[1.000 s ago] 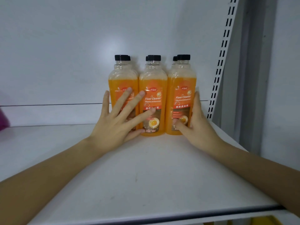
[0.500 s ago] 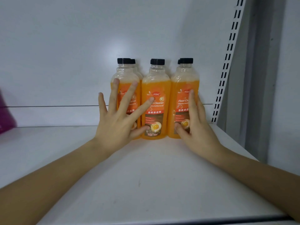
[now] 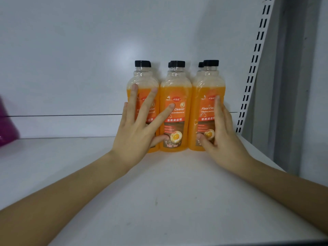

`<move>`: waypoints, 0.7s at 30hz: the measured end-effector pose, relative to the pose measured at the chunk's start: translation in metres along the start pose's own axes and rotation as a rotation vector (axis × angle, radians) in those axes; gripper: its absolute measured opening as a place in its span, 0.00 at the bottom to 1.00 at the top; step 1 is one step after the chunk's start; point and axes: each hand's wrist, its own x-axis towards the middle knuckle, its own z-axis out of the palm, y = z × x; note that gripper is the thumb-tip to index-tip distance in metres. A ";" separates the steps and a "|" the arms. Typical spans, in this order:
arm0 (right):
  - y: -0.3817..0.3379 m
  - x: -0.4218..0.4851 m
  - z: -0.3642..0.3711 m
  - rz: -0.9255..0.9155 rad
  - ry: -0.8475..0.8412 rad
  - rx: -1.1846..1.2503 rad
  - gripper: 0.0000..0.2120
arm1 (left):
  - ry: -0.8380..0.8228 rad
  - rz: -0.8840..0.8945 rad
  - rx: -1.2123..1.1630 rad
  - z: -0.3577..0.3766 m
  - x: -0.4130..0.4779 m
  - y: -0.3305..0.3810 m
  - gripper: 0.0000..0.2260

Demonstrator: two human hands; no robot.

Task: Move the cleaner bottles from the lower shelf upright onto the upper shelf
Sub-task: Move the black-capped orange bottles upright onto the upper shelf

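The left hand lies flat against the fronts of two bottles. Its grip is slack, with the fingers straight and fanned out and curled round nothing. The ring and middle fingers rest on the left front bottle, a clear plastic bottle of orange floor cleaner with a black screw cap and an orange label. The forefinger tip and thumb tip reach across to the label of the middle front bottle, which is the same kind.

The right hand has the same flat grip. Its fingers are straight and held together, pointing up along the label of the right front bottle, a third of the same kind. The thumb tip touches the lower part of that label.

The three bottles stand upright in a tight row, side by side. Behind each one a second black cap shows, marking the rear bottles, whose bodies are mostly hidden.

All of them stand at the back of a white shelf board, close to the white back panel. The view does not show whether this is the upper or the lower shelf.

To the right of the row rises a white slotted upright with paired black slots. At the far left edge a blurred magenta object sits on the shelf, too unclear to identify. Two bare forearms reach in from the lower corners.
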 end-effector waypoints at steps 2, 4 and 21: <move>-0.002 -0.002 0.002 0.012 0.001 -0.018 0.42 | -0.001 -0.007 0.051 0.000 -0.004 -0.002 0.30; -0.004 -0.003 0.004 0.041 0.017 -0.092 0.42 | 0.012 0.000 0.154 0.001 -0.008 -0.005 0.30; -0.008 -0.004 0.000 -0.298 0.116 -0.575 0.32 | 0.034 0.136 0.297 0.002 -0.007 -0.008 0.27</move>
